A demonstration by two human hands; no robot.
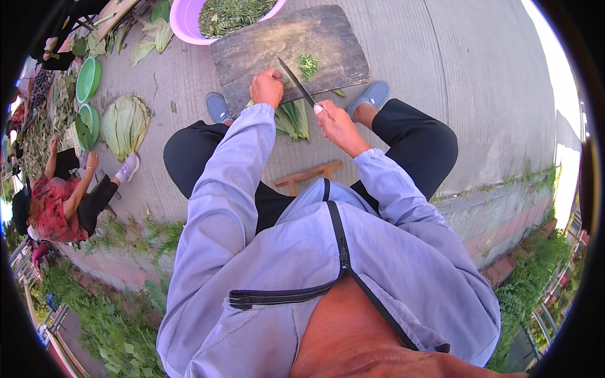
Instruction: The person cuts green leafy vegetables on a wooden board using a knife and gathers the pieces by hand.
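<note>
My right hand [336,124] is closed round the handle of a knife [297,81], whose dark blade points up and left over a worn wooden cutting board [290,35]. At the board's near left part my left hand [267,88] has its fingers curled, with a bit of green leaf showing beside them; its grip is partly hidden. Shredded green leaf [308,67] lies in a small heap right of the blade. Below the board's near edge, between my feet, are large green leaves [294,121].
Behind the board stands a pink basin [186,28] of shredded leaves. Left are a pile of broad leaves [125,126], two green basins [89,79] and a seated person [61,203] handling a leaf. A small wooden stool [309,174] shows between my knees.
</note>
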